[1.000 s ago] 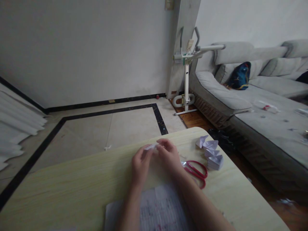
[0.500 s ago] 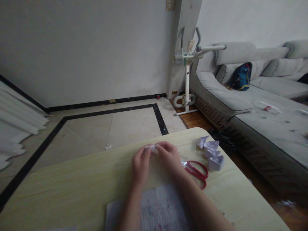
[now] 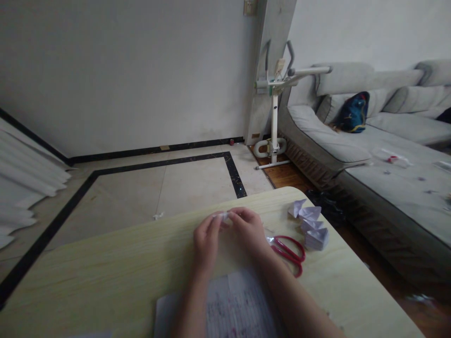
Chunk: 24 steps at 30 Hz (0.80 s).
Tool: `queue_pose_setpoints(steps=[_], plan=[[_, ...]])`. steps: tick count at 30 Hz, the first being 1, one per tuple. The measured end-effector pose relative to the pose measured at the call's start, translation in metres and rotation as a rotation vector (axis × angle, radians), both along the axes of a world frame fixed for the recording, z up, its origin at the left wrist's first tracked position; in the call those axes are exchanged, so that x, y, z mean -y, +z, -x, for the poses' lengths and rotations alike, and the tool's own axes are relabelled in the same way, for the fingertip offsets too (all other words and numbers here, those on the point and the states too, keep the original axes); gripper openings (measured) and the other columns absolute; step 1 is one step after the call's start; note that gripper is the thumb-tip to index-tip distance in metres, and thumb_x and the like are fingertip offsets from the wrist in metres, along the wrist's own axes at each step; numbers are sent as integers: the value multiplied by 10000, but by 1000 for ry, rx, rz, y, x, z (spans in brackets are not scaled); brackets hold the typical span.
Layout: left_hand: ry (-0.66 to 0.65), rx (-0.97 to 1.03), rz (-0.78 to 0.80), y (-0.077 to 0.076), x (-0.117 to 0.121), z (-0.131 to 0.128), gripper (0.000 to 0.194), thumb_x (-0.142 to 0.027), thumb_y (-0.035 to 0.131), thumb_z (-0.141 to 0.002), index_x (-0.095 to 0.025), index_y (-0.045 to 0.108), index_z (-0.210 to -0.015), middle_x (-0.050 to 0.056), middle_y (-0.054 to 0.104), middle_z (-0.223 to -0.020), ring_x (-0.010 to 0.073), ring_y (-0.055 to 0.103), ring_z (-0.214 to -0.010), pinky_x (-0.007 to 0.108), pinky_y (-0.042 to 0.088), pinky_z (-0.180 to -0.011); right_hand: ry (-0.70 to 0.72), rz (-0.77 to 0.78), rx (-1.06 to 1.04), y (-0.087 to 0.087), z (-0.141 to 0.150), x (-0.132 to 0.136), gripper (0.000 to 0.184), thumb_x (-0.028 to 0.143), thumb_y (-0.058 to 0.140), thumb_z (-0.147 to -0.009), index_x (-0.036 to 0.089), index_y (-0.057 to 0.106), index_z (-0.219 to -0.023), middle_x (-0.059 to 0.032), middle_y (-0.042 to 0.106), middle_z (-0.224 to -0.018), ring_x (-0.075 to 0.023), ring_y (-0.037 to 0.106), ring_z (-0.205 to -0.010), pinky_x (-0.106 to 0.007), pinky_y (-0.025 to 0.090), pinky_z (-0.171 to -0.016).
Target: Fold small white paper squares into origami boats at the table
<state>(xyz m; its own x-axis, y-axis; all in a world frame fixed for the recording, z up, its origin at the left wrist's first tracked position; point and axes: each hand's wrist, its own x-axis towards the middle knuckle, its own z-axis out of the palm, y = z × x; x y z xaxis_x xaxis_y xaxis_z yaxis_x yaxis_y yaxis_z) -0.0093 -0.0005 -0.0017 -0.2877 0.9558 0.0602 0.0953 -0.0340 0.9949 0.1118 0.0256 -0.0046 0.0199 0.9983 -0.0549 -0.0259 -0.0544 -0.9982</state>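
From where I stand, the left grip and right grip meet at the fingertips, both pinching a small white piece, paper by the look of it, held between them near the far edge of the desk. Fingers cover much of it, so I can't make out its folds. Just right of the right grip lie red-handled scissors, partly behind the forearm, with nobody holding them. Farther right, past the scissors, a cluster of folded paper shapes sits close together near the desk's right edge. Nearer the body than either grip, a written sheet lies flat, partly under the forearms. I'd judge those folded shapes to be finished, while the piece in the fingers looks unfinished, its shaping left to do. Well beyond the grip, off to the right, are an exercise machine and a pale sofa
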Motion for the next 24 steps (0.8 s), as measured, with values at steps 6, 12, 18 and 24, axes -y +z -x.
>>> queue_pose_setpoints(steps=[6,12,18,24], plan=[[26,-1,12,4,0,0,278,-359,538,-845,-151,691,-742,29,678,-664,160,596,-645,231,449,-615,11,34,-7,6,1,0,167,341,689,-731,176,720,-737,-24,697,-684,-157,601,-631,-252,458,-601],[36,43,16,0,1,1,321,-389,525,-844,-151,667,-682,29,659,-629,162,584,-628,241,438,-609,13,43,-3,6,-1,-1,175,343,697,-718,170,719,-713,-18,676,-635,-153,581,-603,-252,438,-583],[65,64,35,-6,0,2,348,-409,499,-861,-157,636,-663,19,612,-600,168,576,-623,253,427,-600,37,53,-52,2,-2,-1,177,340,698,-720,164,711,-700,-9,662,-614,-142,562,-579,-251,430,-581],[85,-15,5,-3,0,-1,368,-390,465,-880,-166,627,-638,24,625,-590,159,565,-595,244,435,-586,36,65,-94,2,-1,-1,170,335,719,-703,166,717,-701,-10,676,-634,-141,573,-593,-249,439,-601]])
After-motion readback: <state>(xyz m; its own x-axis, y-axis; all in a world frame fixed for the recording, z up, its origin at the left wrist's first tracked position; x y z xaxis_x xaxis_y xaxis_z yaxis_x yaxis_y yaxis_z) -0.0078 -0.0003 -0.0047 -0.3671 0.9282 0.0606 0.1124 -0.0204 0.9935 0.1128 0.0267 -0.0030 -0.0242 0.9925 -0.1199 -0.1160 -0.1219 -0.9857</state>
